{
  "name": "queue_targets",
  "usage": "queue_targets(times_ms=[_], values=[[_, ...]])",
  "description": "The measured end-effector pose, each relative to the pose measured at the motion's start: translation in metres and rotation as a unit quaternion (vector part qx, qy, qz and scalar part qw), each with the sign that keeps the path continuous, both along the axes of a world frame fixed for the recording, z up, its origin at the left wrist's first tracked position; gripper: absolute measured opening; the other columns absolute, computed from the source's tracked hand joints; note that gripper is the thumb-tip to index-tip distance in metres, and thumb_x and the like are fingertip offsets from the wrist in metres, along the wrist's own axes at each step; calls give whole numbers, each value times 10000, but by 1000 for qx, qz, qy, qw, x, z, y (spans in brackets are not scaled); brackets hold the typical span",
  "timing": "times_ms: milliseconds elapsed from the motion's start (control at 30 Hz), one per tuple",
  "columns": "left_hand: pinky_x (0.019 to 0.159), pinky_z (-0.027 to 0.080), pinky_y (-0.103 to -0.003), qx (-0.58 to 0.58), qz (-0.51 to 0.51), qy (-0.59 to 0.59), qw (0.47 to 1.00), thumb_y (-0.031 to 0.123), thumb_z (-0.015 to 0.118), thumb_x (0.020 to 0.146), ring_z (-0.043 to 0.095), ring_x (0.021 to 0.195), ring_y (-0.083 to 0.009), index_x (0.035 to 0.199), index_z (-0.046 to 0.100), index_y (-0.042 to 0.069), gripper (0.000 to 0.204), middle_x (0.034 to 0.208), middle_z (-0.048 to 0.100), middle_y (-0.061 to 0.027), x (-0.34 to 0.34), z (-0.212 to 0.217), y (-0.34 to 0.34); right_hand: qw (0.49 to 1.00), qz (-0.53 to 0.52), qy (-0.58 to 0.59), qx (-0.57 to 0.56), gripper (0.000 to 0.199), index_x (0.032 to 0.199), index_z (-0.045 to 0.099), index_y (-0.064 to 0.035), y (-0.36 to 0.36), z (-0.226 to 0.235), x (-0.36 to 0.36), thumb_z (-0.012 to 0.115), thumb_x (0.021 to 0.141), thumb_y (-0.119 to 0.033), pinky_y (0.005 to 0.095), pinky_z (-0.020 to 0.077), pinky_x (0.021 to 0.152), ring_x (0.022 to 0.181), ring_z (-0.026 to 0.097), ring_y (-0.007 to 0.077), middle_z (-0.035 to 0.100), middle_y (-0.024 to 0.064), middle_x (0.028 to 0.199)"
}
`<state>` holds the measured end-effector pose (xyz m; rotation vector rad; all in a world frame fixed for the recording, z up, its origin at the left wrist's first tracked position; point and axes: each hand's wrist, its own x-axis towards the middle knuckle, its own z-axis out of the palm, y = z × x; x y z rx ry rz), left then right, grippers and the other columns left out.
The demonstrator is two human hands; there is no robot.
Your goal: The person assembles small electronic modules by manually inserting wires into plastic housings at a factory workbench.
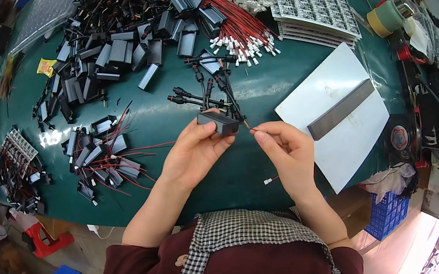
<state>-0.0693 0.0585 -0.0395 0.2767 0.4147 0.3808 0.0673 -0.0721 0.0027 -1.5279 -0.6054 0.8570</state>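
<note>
My left hand (195,147) holds a small dark grey plastic housing (218,122) between thumb and fingers, above the green table. To its right, my right hand (285,146) pinches a thin wire (250,127) close to the housing's right end. The wire's link to the black cable beside it is too small to make out. Just beyond the housing lie several black cables with connectors (206,94). A small white plug (268,181) on a short red wire rests on the table, left of my right wrist.
Grey housings (120,52) with black cables are heaped at the far left. More housings with red wires (101,153) lie at the left. Beyond are red wires with white plugs (243,33) and circuit board panels (313,4). A grey bar (341,109) lies on a white board (343,157).
</note>
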Motion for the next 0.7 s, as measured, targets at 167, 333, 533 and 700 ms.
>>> queue_targets(times_ms=[167, 333, 533, 700], values=[[967, 482, -352, -8, -14, -18, 1000, 64, 579, 882, 584, 1045, -215, 1183, 485, -1, 321, 1107, 588, -132, 5, 2, -6, 996, -10, -85, 29, 113, 953, 694, 17, 4, 10, -8, 654, 852, -16, 164, 381, 495, 590, 500, 10, 650, 12, 744], [1000, 460, -365, -23, -19, -45, 999, 52, 557, 890, 569, 1097, -243, 1261, 433, -21, 397, 1163, 564, -159, 3, 3, -6, 992, -23, -121, 30, 107, 918, 698, 4, 4, -2, -8, 676, 814, -13, 178, 372, 472, 544, 491, 22, 660, 42, 732], [994, 460, -365, -19, -15, -43, 999, 73, 564, 890, 567, 1081, -248, 1309, 391, -35, 466, 1169, 560, -166, 2, 4, -7, 988, -14, -156, 1, 112, 892, 702, -25, 3, -7, -5, 696, 780, -29, 211, 342, 441, 481, 445, 50, 647, 49, 696], [980, 465, -357, -4, -4, -12, 1000, 89, 591, 875, 573, 1045, -235, 1316, 392, -34, 500, 1148, 568, -161, 2, 5, -7, 985, -11, -171, 8, 96, 870, 696, -22, 4, -7, -5, 696, 775, -37, 232, 335, 434, 465, 427, 67, 626, 52, 666]])
